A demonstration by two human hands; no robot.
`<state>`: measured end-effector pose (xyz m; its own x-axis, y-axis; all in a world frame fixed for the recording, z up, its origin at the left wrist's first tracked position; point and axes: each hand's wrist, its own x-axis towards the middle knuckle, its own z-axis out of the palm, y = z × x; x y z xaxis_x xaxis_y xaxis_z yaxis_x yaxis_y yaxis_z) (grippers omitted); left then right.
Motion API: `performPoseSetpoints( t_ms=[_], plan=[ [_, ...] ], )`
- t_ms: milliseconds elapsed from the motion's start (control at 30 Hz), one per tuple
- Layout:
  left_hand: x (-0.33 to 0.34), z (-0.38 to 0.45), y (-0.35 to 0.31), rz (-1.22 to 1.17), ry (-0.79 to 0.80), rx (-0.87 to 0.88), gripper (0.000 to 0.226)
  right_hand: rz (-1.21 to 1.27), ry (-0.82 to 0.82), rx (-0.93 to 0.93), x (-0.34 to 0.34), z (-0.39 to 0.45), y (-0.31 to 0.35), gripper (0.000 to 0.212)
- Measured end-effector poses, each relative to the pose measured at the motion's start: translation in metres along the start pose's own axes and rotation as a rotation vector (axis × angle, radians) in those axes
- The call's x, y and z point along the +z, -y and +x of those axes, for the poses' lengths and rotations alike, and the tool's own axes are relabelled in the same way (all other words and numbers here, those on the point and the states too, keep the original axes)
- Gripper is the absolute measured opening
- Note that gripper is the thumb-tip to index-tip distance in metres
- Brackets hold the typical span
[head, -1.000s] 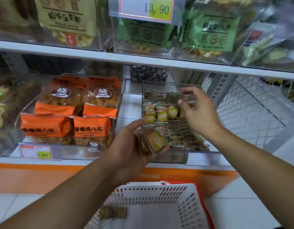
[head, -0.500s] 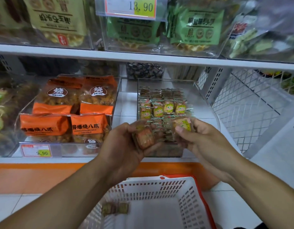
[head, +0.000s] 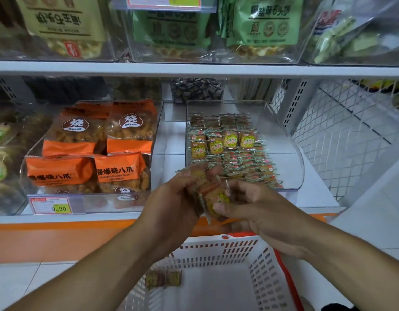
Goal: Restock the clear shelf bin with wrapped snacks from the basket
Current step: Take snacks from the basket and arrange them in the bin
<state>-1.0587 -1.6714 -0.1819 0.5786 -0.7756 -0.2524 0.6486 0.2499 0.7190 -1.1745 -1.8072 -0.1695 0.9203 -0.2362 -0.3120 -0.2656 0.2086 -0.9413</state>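
The clear shelf bin (head: 290,135) stands on the lower shelf at the right, with several small wrapped snacks (head: 218,143) laid in rows inside it. In front of the bin my left hand (head: 171,198) grips a small stack of wrapped snacks (head: 200,182). My right hand (head: 259,205) meets it from the right and pinches one yellow-labelled snack (head: 216,200) at the stack's near end. Below the hands sits the white basket (head: 270,274) with a red rim; two wrapped snacks (head: 163,278) lie on its floor at the left.
A second clear bin (head: 158,140) to the left holds orange snack bags (head: 117,167), with a 9.90 price tag (head: 51,205) on its front. The upper shelf (head: 194,69) carries bins of green and yellow bags. A white wire grid (head: 342,140) closes off the right side.
My right hand has drawn back from the bin to my left hand and now pinches a snack from the stack. Both hands sit lower, just in front of the bin.
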Motion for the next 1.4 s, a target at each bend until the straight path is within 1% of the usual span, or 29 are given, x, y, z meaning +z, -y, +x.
performPoseSetpoints(
  t_ms=[67,133,167,233,300,400,433,467,500,533,567,600,667,767,833,900,967,1000,1033,1100,1167,1200,1267,1400],
  plan=[
    [-0.003,0.001,0.0,0.041,-0.055,0.039,0.034,-0.248,-0.135,-0.177,-0.002,-0.002,-0.002,0.033],
    [-0.005,0.001,-0.002,0.091,-0.107,0.045,0.036,-0.517,-0.275,-0.428,-0.004,-0.005,-0.003,0.04],
    [-0.007,0.0,-0.003,0.104,-0.105,0.025,0.031,-0.627,-0.3,-0.537,-0.005,-0.007,-0.004,0.044],
    [-0.007,-0.004,-0.007,0.136,-0.044,-0.049,0.018,-0.816,-0.281,-0.667,-0.006,-0.008,-0.006,0.053],
    [-0.01,-0.005,-0.006,0.183,-0.004,-0.054,0.025,-0.914,-0.271,-0.704,-0.008,-0.008,-0.007,0.06],
    [-0.014,-0.004,-0.006,0.144,-0.071,0.038,0.024,-0.928,-0.308,-0.663,-0.012,-0.009,0.001,0.063],
    [-0.014,-0.004,-0.007,0.121,-0.106,0.067,0.026,-0.912,-0.296,-0.639,-0.012,-0.011,0.006,0.059],
    [-0.016,-0.003,-0.009,0.112,-0.132,0.098,0.032,-0.854,-0.253,-0.628,-0.012,-0.012,0.01,0.051],
    [-0.018,-0.002,-0.01,0.113,-0.151,0.121,0.041,-0.739,-0.193,-0.633,-0.01,-0.014,0.013,0.04],
    [-0.019,-0.002,-0.011,0.115,-0.157,0.134,0.046,-0.572,-0.13,-0.624,-0.007,-0.015,0.015,0.033],
    [-0.018,-0.003,-0.011,0.122,-0.148,0.142,0.045,-0.422,-0.09,-0.584,-0.003,-0.015,0.015,0.031],
    [-0.016,-0.003,-0.01,0.136,-0.122,0.15,0.039,-0.335,-0.086,-0.528,0.0,-0.015,0.014,0.032],
    [-0.013,-0.004,-0.007,0.18,-0.063,0.159,0.025,-0.299,-0.15,-0.432,0.004,-0.011,0.005,0.037],
    [-0.012,-0.004,-0.001,0.214,-0.038,0.162,0.024,-0.248,-0.199,-0.334,0.006,-0.008,-0.004,0.038],
    [-0.012,-0.005,0.001,0.232,-0.031,0.17,0.022,-0.263,-0.208,-0.312,0.004,-0.006,-0.006,0.039],
    [-0.012,-0.004,0.0,0.268,-0.047,0.179,0.019,-0.336,-0.227,-0.297,-0.002,-0.006,-0.005,0.041],
    [-0.013,-0.004,-0.003,0.364,-0.101,0.21,0.017,-0.563,-0.237,-0.328,-0.01,-0.005,-0.001,0.048],
    [-0.014,-0.003,-0.004,0.426,-0.123,0.22,0.022,-0.664,-0.216,-0.351,-0.014,-0.005,0.002,0.052],
    [-0.014,-0.003,-0.005,0.491,-0.126,0.219,0.031,-0.714,-0.173,-0.364,-0.017,-0.004,0.004,0.057],
    [-0.013,-0.004,-0.004,0.611,-0.087,0.196,0.043,-0.686,-0.06,-0.331,-0.02,-0.004,0.006,0.067],
    [-0.012,-0.006,0.0,0.643,-0.05,0.161,0.043,-0.659,0.019,-0.296,-0.021,-0.003,0.004,0.071],
    [-0.011,-0.006,0.001,0.619,-0.042,0.141,0.043,-0.656,0.043,-0.282,-0.021,-0.003,0.002,0.07],
    [-0.008,-0.007,0.001,0.539,-0.058,0.099,0.046,-0.646,0.07,-0.256,-0.022,-0.003,0.0,0.062],
    [-0.006,-0.005,-0.002,0.399,-0.157,0.009,0.057,-0.519,0.052,-0.255,-0.021,-0.002,0.001,0.04]
  ],
)
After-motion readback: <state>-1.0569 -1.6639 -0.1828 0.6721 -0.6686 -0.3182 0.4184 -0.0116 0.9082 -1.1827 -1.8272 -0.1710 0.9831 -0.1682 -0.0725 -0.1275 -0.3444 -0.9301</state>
